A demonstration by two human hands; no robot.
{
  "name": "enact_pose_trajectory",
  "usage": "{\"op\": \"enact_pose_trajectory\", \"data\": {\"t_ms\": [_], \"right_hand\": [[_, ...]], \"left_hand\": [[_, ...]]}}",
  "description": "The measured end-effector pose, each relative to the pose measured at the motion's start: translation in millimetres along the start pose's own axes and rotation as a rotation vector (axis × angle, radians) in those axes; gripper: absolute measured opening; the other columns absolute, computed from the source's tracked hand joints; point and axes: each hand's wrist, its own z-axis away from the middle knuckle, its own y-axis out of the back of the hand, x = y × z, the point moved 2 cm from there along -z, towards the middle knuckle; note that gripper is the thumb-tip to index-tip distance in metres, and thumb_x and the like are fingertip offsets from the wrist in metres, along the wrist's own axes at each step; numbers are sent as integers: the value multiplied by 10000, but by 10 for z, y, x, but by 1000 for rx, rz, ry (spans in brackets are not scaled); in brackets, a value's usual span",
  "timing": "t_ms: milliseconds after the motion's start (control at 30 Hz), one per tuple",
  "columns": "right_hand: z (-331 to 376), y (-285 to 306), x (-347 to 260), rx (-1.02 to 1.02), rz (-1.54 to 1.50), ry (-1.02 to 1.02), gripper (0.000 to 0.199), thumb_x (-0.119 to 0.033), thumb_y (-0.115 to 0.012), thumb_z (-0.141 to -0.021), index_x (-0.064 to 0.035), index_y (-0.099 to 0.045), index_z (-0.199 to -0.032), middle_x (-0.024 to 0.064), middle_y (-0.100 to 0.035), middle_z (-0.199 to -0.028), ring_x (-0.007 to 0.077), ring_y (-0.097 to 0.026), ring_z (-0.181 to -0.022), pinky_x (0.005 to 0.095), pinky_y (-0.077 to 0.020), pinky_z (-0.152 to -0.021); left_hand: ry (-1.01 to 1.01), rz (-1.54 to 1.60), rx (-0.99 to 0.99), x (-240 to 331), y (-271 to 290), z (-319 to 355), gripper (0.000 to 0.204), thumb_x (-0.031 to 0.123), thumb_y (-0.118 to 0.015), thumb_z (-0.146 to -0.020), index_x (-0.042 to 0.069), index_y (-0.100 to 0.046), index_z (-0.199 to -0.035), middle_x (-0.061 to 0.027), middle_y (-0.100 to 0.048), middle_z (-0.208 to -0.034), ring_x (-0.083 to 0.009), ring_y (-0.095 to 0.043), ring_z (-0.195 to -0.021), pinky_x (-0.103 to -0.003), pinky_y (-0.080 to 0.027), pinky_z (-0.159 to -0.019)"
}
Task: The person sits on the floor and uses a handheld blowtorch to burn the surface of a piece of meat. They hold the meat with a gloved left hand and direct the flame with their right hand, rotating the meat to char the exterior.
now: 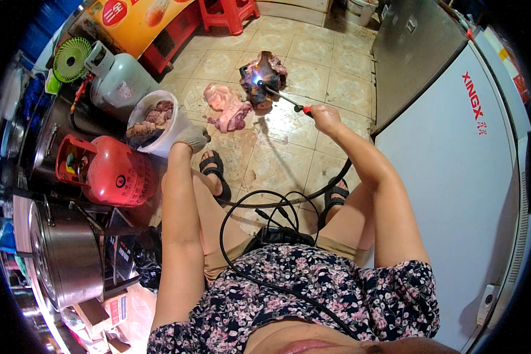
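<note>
The right hand (324,120), bare, is between 1 and 2 o'clock from the middle of the view, wrapped round the red handle of a torch (284,99). The torch's thin metal tube points toward 10 o'clock, and a blue-white flame (258,78) burns at its tip, against a blackened piece of meat (271,68). That piece lies on the tiled floor (280,159) at 12 o'clock, its surface dark and charred in the middle, pinker toward the edges. Just beside it, at 11 o'clock, lies a second piece of meat (225,106), pale pink at its upper end and deep red at its lower

The left hand (196,138), in a pale knitted glove, is at 10 o'clock, right by the wall of a white bucket (180,125); I cannot tell whether its fingers are curled shut or whether they touch the bucket. Inside the bucket sit more meat chunks (159,113), some browned. A grey gas cylinder (127,82) stands at 10 o'clock, past the bucket, with a green fan (72,59) beyond it, and a red gas cylinder (115,174) is at 9 o'clock. A lidded metal pot (74,253) is at 8 o'clock, a red stool (230,17) between 11 and 12, and a large white appliance (448,194) at 3 o'clock
</note>
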Motion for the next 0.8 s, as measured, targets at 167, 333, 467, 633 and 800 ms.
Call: {"op": "enact_pose_trajectory", "data": {"t_ms": [167,333,467,633,800], "right_hand": [[3,27,-20,34,-6,19,119,-78,-506,-792,-70,-623,-813,164,-659,-816,328,-649,-780,437,-509,-626],[-25,-29,7,-6,-1,-21,117,-40,-515,-755,-66,-611,-817,166,-651,-816,337,-639,-792,439,-502,-636],[-64,-120,57,4,-31,-40,142,0,-528,-700,-76,-572,-811,161,-631,-791,353,-615,-792,449,-477,-638],[-60,-58,11,7,-6,-11,121,-42,-506,-782,-37,-625,-805,176,-658,-823,330,-651,-794,434,-515,-640],[-38,28,-29,24,-22,-10,115,-68,-502,-796,-56,-616,-802,173,-650,-800,338,-643,-779,446,-506,-628]], "left_hand": [[-17,-29,5,27,36,32,338,291,-541,-820,32,-651,-1007,-217,-623,-1022,-358,-598,-965,-412,-459,-833],[-17,8,49,-14,-17,11,343,293,-537,-819,30,-651,-1008,-222,-622,-1018,-366,-597,-964,-413,-458,-840],[-33,37,18,-105,-102,-94,355,301,-541,-813,29,-647,-1016,-231,-620,-1014,-373,-595,-965,-414,-458,-842],[-27,40,20,-137,-130,-116,366,310,-545,-809,30,-649,-1021,-237,-616,-1021,-374,-594,-972,-414,-457,-846],[-32,32,17,-124,-126,-105,373,311,-542,-809,28,-648,-1028,-234,-613,-1034,-373,-590,-980,-416,-451,-857]]}}
